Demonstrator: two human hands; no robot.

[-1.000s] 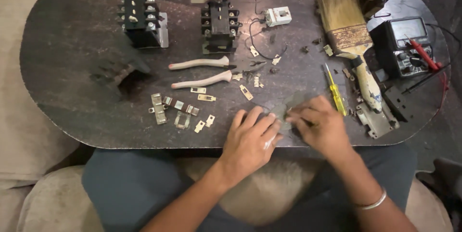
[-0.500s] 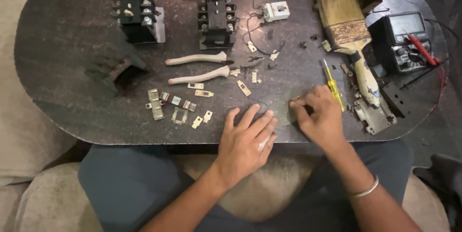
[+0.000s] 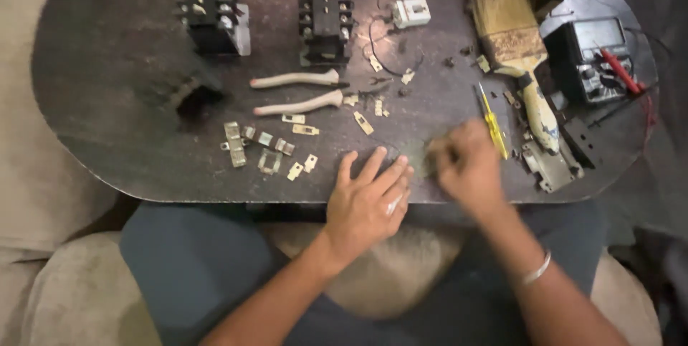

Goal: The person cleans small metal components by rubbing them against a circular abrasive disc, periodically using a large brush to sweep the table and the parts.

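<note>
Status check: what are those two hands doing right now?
Left hand flat on table. Right hand blurred, grip unclear. Yellow screwdriver beside it.

Both hands, left hand (image 3: pixel 369 199) and right hand (image 3: pixel 469 167), rest on the dark table (image 3: pixel 107 116).

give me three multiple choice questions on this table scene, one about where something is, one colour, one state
1. Where does the paintbrush lie?
A. far right part of the table
B. near left edge
C. on the person's lap

2. What colour is the handle of the small screwdriver?
A. blue
B. yellow
C. white

3. How is the left hand?
A. closed in a fist
B. lifted high above the table
C. laid with fingers spread at the near edge

Answers: 1 A, its bristles lie beside the multimeter. 2 B, the yellow handle shows just beyond the blurred right hand. 3 C, the fingers fan out over the tabletop.
</note>
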